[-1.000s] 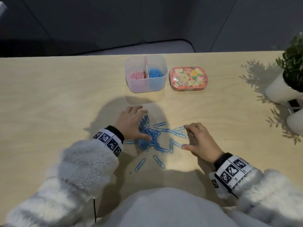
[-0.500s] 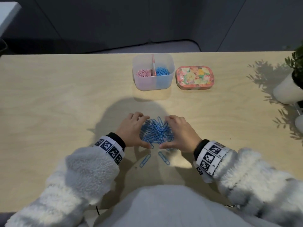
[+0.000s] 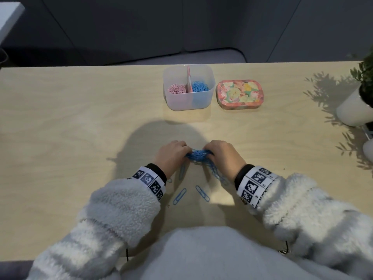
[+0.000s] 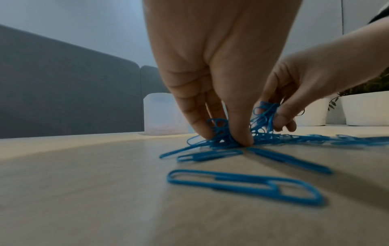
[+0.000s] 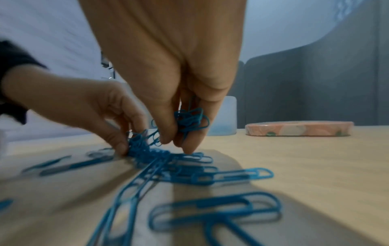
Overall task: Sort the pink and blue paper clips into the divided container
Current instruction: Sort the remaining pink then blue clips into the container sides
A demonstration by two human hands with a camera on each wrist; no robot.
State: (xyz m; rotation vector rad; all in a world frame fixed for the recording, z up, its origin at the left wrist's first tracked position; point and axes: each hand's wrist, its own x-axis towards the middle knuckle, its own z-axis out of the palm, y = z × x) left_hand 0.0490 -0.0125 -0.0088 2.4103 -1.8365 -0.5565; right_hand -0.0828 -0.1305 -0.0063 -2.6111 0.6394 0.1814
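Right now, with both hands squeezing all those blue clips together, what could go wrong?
Maybe these:
1. The blue clip bunch is tangled and only pinched between the left hand and right hand, so some may drop when lifted.
2. Loose blue clips lie nearer the person and could get left behind.
3. In the divided container, the pink clips sit just beside the blue side, so a messy drop might mix colours.

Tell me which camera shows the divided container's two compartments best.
The head view: the divided container is seen from above, pink clips left of the divider, blue right. Both wrist views catch only its frosted side wall behind the hands.
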